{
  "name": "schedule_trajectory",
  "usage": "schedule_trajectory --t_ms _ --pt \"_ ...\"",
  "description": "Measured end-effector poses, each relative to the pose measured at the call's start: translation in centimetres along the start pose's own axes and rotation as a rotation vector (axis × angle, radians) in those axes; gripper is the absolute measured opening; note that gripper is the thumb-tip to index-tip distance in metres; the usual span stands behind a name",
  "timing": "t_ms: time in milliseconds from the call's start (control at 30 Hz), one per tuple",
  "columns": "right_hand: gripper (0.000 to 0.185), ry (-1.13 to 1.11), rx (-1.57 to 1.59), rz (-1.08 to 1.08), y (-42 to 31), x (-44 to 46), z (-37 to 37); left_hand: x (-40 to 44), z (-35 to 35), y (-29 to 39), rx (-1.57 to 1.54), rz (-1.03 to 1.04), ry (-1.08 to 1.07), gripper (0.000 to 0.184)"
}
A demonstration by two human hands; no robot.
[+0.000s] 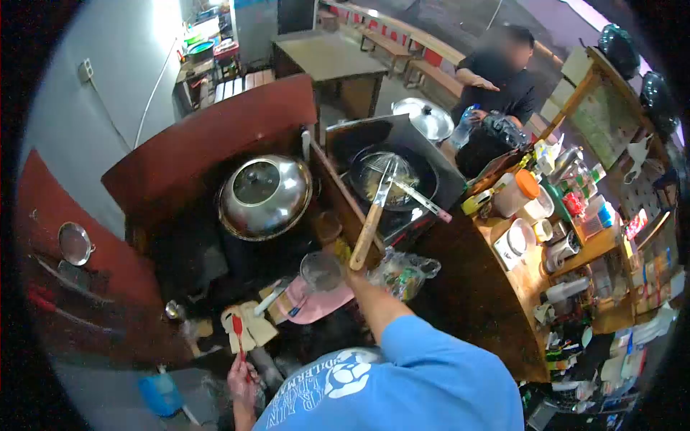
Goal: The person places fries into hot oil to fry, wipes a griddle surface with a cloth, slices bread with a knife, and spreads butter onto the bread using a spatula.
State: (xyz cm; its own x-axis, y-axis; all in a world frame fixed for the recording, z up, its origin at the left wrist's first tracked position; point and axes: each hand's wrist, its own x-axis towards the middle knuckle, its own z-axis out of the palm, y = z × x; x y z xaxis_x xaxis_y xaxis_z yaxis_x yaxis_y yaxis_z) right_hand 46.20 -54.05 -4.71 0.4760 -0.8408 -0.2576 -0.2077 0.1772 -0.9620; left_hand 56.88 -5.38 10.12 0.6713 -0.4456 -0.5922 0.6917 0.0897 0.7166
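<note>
My left hand (pixel 243 382), low in the view, is closed round the handle of a small red spatula (pixel 238 327). The spatula's head lies over a beige cloth (pixel 253 332). My right arm reaches forward to the stove's edge, and the fingers of my right hand (pixel 352 274) are mostly hidden near the end of a wooden handle. That handle belongs to a wire skimmer (pixel 375 215) lying across a black wok (pixel 424 161) with oil in it. Metal tongs (pixel 420 197) rest there too. Left of my right hand is a clear plastic container (pixel 321 271), above a pink tray (pixel 327 309).
A lidded steel pot (pixel 266 201) stands on the left burner. To the right, a wooden counter (pixel 503 276) carries jars and bottles. Beyond the stove a person (pixel 496 79) holds a water bottle. A plastic bag (pixel 406 273) lies beside my right forearm.
</note>
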Motion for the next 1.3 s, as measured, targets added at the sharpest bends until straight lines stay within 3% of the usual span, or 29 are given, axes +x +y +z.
schedule_trajectory --t_ms 167,433,533,633,700,733,767,833,900,1033,1100,1167,1233,1300 --pt "0.034 0.014 0.002 0.019 0.1 0.5 0.2 -1.1 0.4 1.0 0.005 0.063 -0.062 0.047" --pt "0.032 0.007 0.016 0.03 0.1 1.3 0.2 -0.4 1.0 0.9 0.009 0.005 0.008 0.041" --pt "0.032 -0.012 0.025 0.028 -0.2 1.9 0.3 -0.8 3.9 1.8 0.157 -0.01 0.0 0.039" --pt "0.031 -0.037 0.041 0.031 -0.4 2.2 0.3 -0.4 6.2 2.7 0.089 -0.08 -0.112 0.041" --pt "0.031 -0.054 0.051 0.042 -0.4 2.0 0.4 0.1 11.5 7.2 0.115 -0.038 -0.227 0.046" --pt "0.031 -0.064 0.052 0.048 -0.3 1.8 0.4 -0.2 16.8 11.7 0.155 0.173 -0.343 0.046" --pt "0.031 -0.07 0.048 0.054 -0.1 1.6 0.2 1.3 18.7 15.0 0.209 0.253 -0.214 0.046" --pt "0.03 -0.084 0.055 0.059 0.1 1.2 -0.1 -1.1 27.0 25.0 0.075 0.463 -0.38 0.042" --pt "0.03 -0.093 0.068 0.064 0.5 0.6 -0.5 -1.2 31.9 32.7 0.059 0.734 -0.33 0.032" --pt "0.029 -0.108 0.115 0.079 0.7 -0.9 -1.0 -2.4 35.0 39.5 -0.003 0.835 -0.478 0.032" --pt "0.029 -0.11 0.147 0.079 0.6 -1.5 -1.1 -3.0 35.7 38.4 -0.014 0.834 -0.566 0.032" --pt "0.029 -0.1 0.181 0.081 0.6 -2.1 -1.3 -5.2 34.9 33.0 0.015 0.776 -0.456 0.035" --pt "0.028 -0.089 0.225 0.082 0.4 -2.7 -1.2 -4.1 31.3 27.9 0.073 0.604 -0.444 0.038" --pt "0.028 -0.067 0.295 0.079 -0.1 -3.3 -0.9 -0.9 25.8 21.8 -0.049 0.38 -0.568 0.039"
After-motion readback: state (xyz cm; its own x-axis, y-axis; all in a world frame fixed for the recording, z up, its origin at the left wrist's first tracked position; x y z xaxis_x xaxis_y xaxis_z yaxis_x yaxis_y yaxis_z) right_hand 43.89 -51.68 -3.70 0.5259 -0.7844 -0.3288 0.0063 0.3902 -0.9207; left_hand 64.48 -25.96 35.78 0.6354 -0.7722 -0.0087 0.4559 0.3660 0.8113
